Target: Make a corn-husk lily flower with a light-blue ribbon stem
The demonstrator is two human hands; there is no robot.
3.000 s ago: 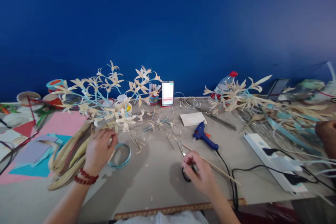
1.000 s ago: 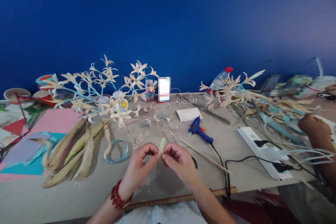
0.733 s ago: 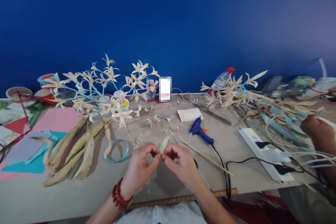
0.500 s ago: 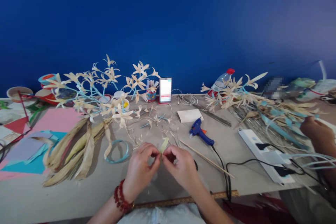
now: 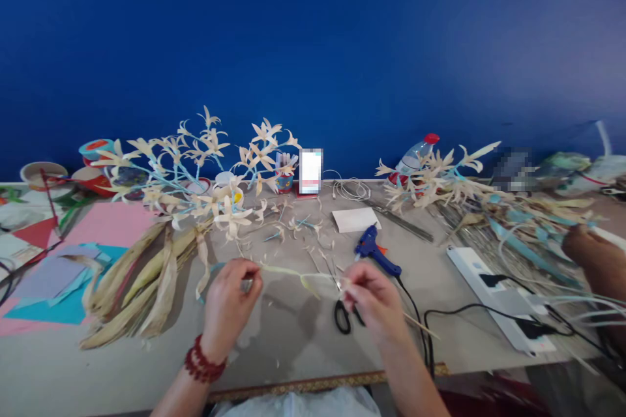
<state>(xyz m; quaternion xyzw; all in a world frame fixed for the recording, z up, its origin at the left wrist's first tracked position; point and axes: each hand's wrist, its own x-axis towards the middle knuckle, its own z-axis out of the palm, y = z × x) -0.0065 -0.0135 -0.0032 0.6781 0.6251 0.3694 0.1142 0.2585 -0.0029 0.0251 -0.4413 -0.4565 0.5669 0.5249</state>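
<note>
My left hand, red beads round its wrist, pinches one end of a thin pale-green corn husk strip. The other end is between the bent fingertips of my right hand. Between the hands the strip stretches across, with a short piece hanging near its middle. Black-handled scissors lie beside my right hand, their blades pointing away. A thin wooden stick is partly hidden behind that hand. Small flower pieces and wires are scattered beyond the strip. Behind my left hand, a blue ring shows only in part.
Dried corn husks and coloured paper lie left. Husk-flower branches stand behind them. A blue glue gun with its cord and a white power strip are on the right. Another person's hand is at far right.
My hands have moved apart from their close pinch, left hand leftward and right hand rightward, and the husk strip now spans between them. The scissors show more fully.
</note>
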